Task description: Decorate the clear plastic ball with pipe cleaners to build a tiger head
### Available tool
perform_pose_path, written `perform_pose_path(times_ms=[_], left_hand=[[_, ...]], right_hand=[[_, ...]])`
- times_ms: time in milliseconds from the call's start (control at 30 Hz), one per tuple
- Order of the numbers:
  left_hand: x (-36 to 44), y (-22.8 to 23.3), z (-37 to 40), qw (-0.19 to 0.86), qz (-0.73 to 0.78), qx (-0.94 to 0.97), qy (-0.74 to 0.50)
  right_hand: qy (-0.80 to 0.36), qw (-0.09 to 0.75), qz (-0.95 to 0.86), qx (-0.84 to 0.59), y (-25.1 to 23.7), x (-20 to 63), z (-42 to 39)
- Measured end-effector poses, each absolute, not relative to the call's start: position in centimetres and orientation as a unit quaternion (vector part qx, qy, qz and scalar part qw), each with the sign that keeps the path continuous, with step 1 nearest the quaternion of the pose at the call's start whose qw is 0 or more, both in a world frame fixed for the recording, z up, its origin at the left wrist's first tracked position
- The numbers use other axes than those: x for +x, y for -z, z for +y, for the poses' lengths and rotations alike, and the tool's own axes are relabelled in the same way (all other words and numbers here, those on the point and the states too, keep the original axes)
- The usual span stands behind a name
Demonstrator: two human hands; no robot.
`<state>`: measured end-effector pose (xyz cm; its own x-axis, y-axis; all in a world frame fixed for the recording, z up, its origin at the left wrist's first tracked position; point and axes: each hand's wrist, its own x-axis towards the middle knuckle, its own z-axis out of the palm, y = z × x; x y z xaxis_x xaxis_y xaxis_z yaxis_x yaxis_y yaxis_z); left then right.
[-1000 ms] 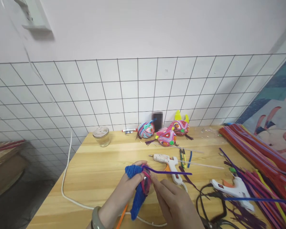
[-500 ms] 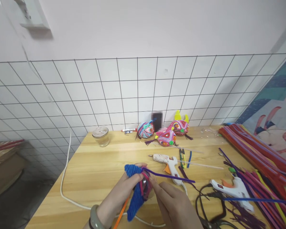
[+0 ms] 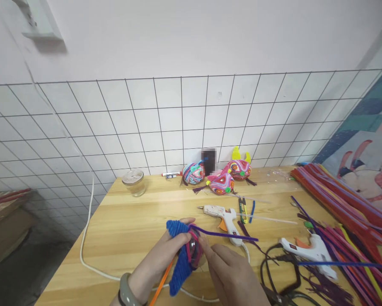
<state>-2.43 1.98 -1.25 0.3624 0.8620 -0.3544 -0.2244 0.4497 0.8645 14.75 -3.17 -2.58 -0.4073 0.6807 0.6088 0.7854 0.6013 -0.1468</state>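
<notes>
We see a plain white wall [image 3: 191, 38] rising behind a black wire grid panel [image 3: 165, 123]; below it the pale wooden counter [image 3: 130, 229] runs wide; at far left lies dark grey floor [image 3: 21, 272]; a painted mural panel [image 3: 366, 144] leans at right.

The desk [image 3: 130, 229] is pale wood with a smooth, faintly glossy grain. The blue piece [image 3: 178, 255] looks fuzzy, ribbed chenille, like the pipe cleaners [image 3: 344, 204] at right. The glue gun [image 3: 224, 214] is matt white plastic; the jar [image 3: 133, 183] is clear glass.
</notes>
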Motion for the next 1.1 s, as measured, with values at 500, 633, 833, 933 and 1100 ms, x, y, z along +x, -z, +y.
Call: perform_pose_path(times_ms=[500,633,833,933,1100], left_hand=[[-2.1,1.9,2.2,0.717,0.409,0.407,-0.391],[-2.1,1.8,2.2,0.721,0.405,0.403,-0.391],[-1.9,1.3,2.0,0.72,0.401,0.412,-0.388],[-1.9,1.2,2.0,0.723,0.398,0.41,-0.389],[-1.9,1.2,2.1,0.73,0.396,0.4,-0.387]], right_hand=[[0.105,0.313,-0.842,-0.428,2.7,14.6,-3.3],[0.101,0.311,-0.842,-0.429,2.7,14.6,-3.4],[0.085,0.317,-0.841,-0.431,2.5,14.5,-3.5],[0.073,0.318,-0.839,-0.436,2.5,14.5,-3.5],[0.07,0.33,-0.837,-0.431,2.6,14.6,-3.5]])
